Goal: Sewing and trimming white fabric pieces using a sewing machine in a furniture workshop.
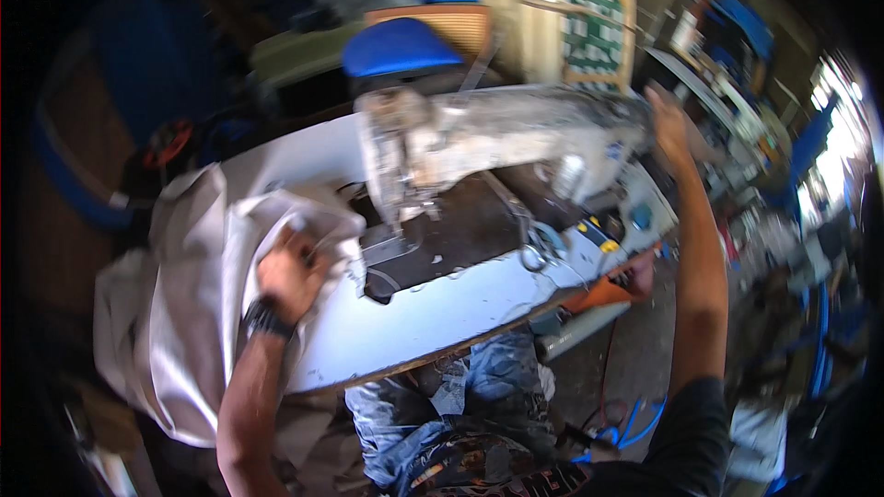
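A worn white sewing machine [543, 124] stands on a pale table [433, 317], its needle end toward the left. Beige fabric [189, 304] lies bunched over the table's left end and hangs down past the edge. My left hand [293, 274], a dark band at its wrist, is closed on a fold of this fabric, left of the needle area. Stretched to the far right, my right hand [670, 124] rests against the machine's right end, where the handwheel would be. Blur and the machine hide most of its fingers. Scissors [532, 256] lie on the table below the machine's arm.
A yellow and black object [599, 236] and a small blue round item [640, 216] sit on the table's right part. Behind the machine is a blue seat [401, 48]. Blue cord [635, 428] lies on the floor at lower right. Cluttered shelves line the right.
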A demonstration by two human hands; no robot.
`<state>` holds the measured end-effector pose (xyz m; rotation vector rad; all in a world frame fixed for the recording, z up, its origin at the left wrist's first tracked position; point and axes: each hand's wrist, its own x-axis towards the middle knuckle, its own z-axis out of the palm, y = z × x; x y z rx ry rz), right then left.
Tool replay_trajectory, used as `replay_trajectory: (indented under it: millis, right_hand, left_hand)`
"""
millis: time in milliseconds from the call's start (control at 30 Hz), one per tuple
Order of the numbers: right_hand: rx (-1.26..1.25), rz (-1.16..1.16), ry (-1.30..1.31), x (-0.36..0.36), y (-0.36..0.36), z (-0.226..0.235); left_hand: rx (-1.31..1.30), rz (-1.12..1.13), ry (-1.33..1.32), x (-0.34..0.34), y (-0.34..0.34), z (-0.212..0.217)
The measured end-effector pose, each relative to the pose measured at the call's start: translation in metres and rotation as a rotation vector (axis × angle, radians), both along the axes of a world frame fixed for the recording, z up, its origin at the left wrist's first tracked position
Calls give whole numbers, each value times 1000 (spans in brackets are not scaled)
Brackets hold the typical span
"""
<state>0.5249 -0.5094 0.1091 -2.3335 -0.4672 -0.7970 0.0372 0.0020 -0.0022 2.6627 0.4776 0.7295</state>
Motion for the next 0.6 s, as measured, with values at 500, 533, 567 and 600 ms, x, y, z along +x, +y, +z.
replay_trajectory:
  millis: [500,533,567,600]
  right_hand:
    - [-686,291,1,-307,142,-108]
    - [-714,289,50,-303,140,-106]
    - [-733,301,70,-302,138,-100]
    - [-756,318,91,-300,132,-94]
  left_hand:
    - [-197,-218,-364,-63,52,-30]
    - [-198,-250,-446,-64,24,-18]
    - [-264,-259,-420,-63,15,-13]
    - [-267,-288,-420,-60,10,-10]
